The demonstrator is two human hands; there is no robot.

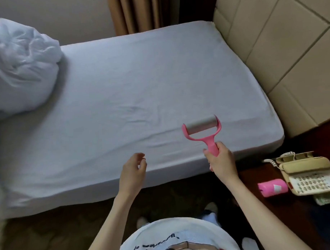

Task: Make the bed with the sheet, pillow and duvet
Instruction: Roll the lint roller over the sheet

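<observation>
one bed (180,161), one sheet (133,92) stretched over it, one duvet (22,73) bunched in a heap at the far left end. one lint roller (202,132), pink frame and grey drum. one phone (310,174) and one pink roll (273,187) on the dark bench (259,177) at right. two hands, two bare forearms.

near edge of bed running left to right just ahead of the hands; right end meeting the padded headboard (281,51), corner of mattress rounded and tucked. far edge against wall and brown curtain (137,11). most of the sheet bare and flat, faint creases near the middle and along the near edge. strip of dark floor between bed and body. bench close beside the right forearm, phone and roll well clear of the hand.

right hand (220,159) clenched round the roller's handle, drum up and forward over the near-right part of the sheet; cannot tell whether touching the cloth. left hand (133,168) released, fingers loosely curled, holding nothing, hovering at the near edge of the bed.

sheet directly under and beyond both hands. duvet well apart from either grip, away to the left.
</observation>
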